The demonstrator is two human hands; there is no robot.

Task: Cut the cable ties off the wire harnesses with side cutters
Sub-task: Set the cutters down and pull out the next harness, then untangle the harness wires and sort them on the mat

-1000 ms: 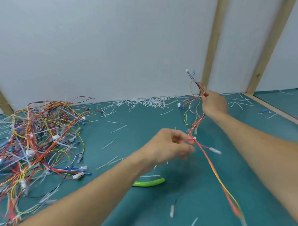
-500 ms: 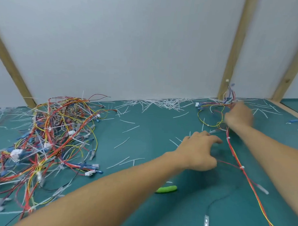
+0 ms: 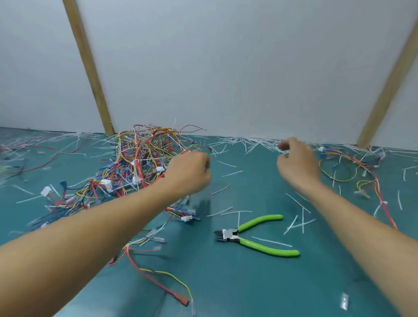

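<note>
A tangled pile of wire harnesses point(image 3: 141, 160) in red, yellow and blue lies on the teal table at the left centre. My left hand point(image 3: 188, 172) is at the pile's right edge, back towards me, fingers curled round wires there. Further right, my right hand point(image 3: 295, 161) hovers over the table with loosely curled fingers and holds nothing. To its right a single harness point(image 3: 345, 163) lies spread out. Between my forearms, the green-handled side cutters point(image 3: 255, 236) rest on the table with no hand on them.
Cut white cable-tie pieces point(image 3: 248, 145) litter the table, thickest along the white back wall. Two wooden posts point(image 3: 88, 64) lean against that wall. A loose red and yellow wire point(image 3: 161, 280) trails under my left forearm.
My view has swung left. My right hand has let go of the single harness, which now lies at the right. My left hand has moved left to the pile.
</note>
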